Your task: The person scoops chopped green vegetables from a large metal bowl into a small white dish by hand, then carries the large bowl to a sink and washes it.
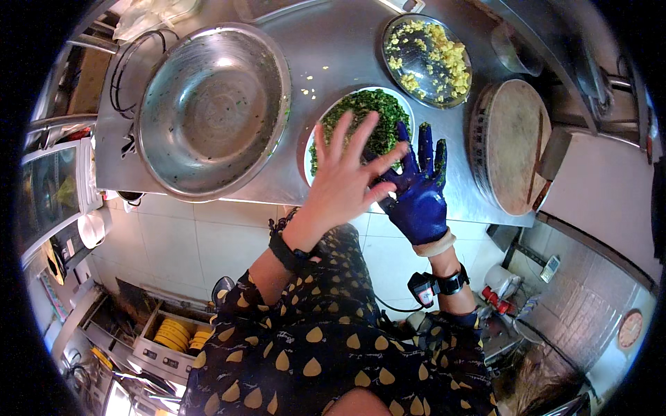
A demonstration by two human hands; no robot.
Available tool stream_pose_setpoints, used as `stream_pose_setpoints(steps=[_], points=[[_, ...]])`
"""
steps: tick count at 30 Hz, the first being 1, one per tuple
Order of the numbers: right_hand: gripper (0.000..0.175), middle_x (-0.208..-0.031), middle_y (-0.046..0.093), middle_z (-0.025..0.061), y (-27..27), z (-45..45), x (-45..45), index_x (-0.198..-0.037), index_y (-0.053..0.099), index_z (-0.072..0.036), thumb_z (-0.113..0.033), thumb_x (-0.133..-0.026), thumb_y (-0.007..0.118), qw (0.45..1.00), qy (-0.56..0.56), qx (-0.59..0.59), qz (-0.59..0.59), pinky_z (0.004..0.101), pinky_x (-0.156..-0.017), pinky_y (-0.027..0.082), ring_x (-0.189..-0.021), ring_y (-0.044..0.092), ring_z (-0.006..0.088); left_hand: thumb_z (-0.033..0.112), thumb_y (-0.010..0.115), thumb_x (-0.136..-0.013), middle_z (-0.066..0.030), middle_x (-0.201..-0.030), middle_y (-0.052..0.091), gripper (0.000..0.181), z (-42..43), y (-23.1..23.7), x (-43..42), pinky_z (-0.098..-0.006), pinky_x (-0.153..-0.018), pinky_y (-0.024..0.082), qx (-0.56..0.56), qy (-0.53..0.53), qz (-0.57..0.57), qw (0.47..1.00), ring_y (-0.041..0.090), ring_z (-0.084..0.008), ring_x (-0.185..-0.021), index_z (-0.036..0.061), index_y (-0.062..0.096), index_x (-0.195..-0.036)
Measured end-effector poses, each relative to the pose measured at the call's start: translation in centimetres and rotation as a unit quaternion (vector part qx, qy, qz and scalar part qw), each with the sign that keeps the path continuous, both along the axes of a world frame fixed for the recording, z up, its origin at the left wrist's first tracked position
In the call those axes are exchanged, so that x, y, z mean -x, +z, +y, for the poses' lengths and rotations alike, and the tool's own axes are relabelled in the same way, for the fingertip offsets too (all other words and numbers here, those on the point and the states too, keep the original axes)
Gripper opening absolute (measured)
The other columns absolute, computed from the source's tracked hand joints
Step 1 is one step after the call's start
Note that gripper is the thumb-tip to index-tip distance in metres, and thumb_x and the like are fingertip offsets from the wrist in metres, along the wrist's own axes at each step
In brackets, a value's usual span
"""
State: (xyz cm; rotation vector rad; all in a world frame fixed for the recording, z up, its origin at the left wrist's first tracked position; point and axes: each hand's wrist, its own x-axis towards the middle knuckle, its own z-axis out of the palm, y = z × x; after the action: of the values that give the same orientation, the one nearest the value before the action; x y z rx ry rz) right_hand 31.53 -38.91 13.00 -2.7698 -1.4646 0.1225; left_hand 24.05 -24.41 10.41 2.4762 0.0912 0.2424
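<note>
My bare left hand (341,177) is held over the near part of a white bowl (307,161) of chopped leafy greens (377,106), its fingers spread. Beside it on the right, my right hand (419,200) wears a dark blue rubber glove with its cuff rolled at the wrist. Green bits cling to the gloved fingertips, which are apart. Left thumb and index finger overlap the gloved thumb in the view; I cannot tell whether they touch it. Neither hand holds anything. Behind the bowl, a metal dish (411,49) carries crumbled yellow egg-like pieces (450,57).
A large steel basin (218,109) with green specks stands on the left of the steel table (333,41). Yellow crumbs lie between basin and bowl. At right sits a round wooden chopping board (512,145), with a cleaver (552,156) at its right edge.
</note>
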Motion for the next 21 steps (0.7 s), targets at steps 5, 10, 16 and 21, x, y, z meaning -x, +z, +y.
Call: stream_pose_setpoints(steps=[5, 10, 16, 21], points=[[0.042, -0.148, 0.036, 0.0083, 0.2, -0.4, -0.5, -0.122, 0.061, -0.018, -0.03, -0.081, 0.058, 0.998, 0.042, -0.049, -0.002, 0.0591, -0.113, 0.014, -0.138, 0.027, 0.0369, 0.041, 0.068, -0.076, -0.0094, -0.151, 0.022, 0.053, 0.8, 0.3, -0.2, -0.0672, -0.108, 0.006, 0.019, 0.021, -0.016, 0.999, 0.015, -0.0389, -0.138, 0.0353, 0.056, -0.128], [0.051, -0.149, 0.031, 0.0108, -3.9, -2.3, 0.9, -0.148, 0.016, -0.011, -0.02, -0.102, 0.034, 0.561, -0.141, -0.447, 0.682, 0.0386, -0.115, 0.023, -0.137, 0.03, 0.0221, 0.05, 0.065, -0.076, -0.0095, -0.15, 0.025, 0.048, -0.9, 1.9, -0.4, -0.0711, -0.105, 0.008, 0.071, -0.102, -0.07, 0.99, 0.015, -0.0395, -0.137, 0.0353, 0.061, -0.122], [0.058, -0.148, 0.03, 0.0111, -5.0, -2.8, 1.5, -0.147, 0.017, -0.009, -0.027, -0.098, 0.042, 0.861, -0.024, -0.25, 0.442, 0.0402, -0.113, 0.025, -0.135, 0.032, 0.0238, 0.045, 0.063, -0.077, -0.0083, -0.15, 0.025, 0.044, -0.7, 1.6, -1.6, -0.0696, -0.105, 0.008, 0.038, -0.099, -0.03, 0.994, 0.015, -0.0385, -0.138, 0.0372, 0.062, -0.121], [0.054, -0.143, 0.037, 0.0122, -5.2, -1.9, 1.4, -0.145, 0.025, -0.009, -0.032, -0.099, 0.04, 0.834, -0.051, -0.263, 0.483, 0.0428, -0.114, 0.021, -0.133, 0.035, 0.0251, 0.053, 0.053, -0.085, -0.0089, -0.149, 0.025, 0.042, 0.1, 0.1, -2.3, -0.07, -0.105, 0.007, -0.004, -0.054, -0.031, 0.998, 0.017, -0.0393, -0.137, 0.0381, 0.059, -0.124]])
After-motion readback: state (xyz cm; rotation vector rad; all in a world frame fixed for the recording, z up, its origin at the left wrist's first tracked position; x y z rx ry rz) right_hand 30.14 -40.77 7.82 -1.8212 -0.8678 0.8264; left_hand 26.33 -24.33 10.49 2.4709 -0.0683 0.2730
